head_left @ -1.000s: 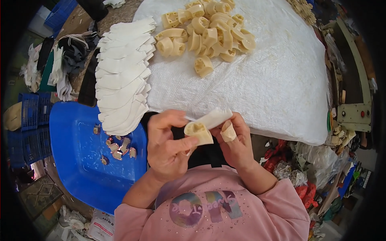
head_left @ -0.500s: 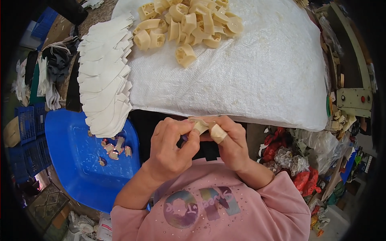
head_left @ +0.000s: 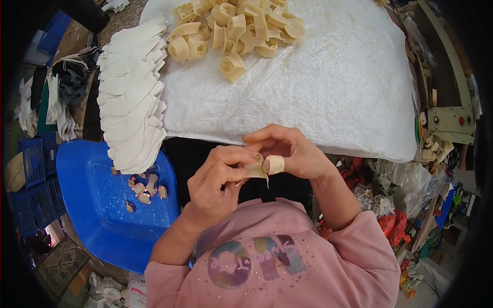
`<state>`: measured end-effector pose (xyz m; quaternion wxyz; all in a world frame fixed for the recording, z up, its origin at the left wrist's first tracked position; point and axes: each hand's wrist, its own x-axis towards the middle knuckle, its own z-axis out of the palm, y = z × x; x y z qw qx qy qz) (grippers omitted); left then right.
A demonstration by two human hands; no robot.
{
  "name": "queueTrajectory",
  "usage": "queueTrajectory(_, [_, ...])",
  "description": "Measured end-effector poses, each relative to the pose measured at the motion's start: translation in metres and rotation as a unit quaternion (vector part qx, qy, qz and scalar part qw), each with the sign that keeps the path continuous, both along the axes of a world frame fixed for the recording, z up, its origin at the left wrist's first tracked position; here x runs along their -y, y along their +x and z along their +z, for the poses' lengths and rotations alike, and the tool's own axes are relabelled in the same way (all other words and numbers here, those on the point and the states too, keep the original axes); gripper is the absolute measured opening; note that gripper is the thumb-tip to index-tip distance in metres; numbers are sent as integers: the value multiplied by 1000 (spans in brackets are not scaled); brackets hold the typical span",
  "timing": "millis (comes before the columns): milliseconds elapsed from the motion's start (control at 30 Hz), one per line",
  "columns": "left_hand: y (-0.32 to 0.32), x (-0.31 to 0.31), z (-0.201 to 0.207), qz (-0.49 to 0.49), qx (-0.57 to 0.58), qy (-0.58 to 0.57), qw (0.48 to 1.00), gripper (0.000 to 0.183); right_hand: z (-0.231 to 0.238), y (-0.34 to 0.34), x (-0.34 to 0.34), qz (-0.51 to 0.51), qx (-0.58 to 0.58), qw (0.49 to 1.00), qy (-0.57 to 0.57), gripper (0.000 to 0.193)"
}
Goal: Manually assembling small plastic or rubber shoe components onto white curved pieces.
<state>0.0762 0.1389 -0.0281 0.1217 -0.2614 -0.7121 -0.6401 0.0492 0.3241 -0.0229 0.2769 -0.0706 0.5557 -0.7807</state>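
While blue plastic tub [head_left: 102, 215] sat partly beneath overlapping white cloth-like strips [head_left: 131, 97], left hand [head_left: 213, 177] pinched curved, beige, plastic-looking piece [head_left: 254, 170] between both hands; beige wrap [head_left: 276, 164] ringed thumb of arched right hand [head_left: 303, 154], whose grip could not be told.

Blue crates [head_left: 32, 160] at left, pale green machine frame [head_left: 452, 123], red plastic bags [head_left: 394, 228]

Shirt [head_left: 328, 267]: pink, loose
Sleeves [head_left: 371, 246]: matching pink, ending near the elbows
Chest print [head_left: 257, 259]: big purple-grey letters, lighter script across
Studs [head_left: 208, 281]: tiny, scattered around the lettering
Thumb wrap [head_left: 276, 164]: cream, around the right thumb [head_left: 292, 167]
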Motion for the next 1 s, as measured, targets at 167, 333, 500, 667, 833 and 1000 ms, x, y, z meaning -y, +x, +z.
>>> queueTrajectory(167, [0,2,1,-16,-65,-76,995,23,11,-5,-1,75,-14,996,50,51])
queueTrajectory(333, [-2,4,2,-1,-49,-120,992,21,-1,-1,6,32,-54,997,50,45])
queueTrajectory(500, [-1,2,-5,19,89,17,996,19,-10,0,12,-78,-133,982,108,39])
queueTrajectory(667, [2,-4,-1,67,263,164,948,18,2,-4,9,-52,-305,943,123,26])
queueTrajectory(833, [3,-9,0,42,265,174,948,10,4,2,25,-115,-362,901,210,11])
queueTrajectory(1000, [2,-9,0,50,263,176,947,10,-1,0,24,-105,-267,950,121,18])
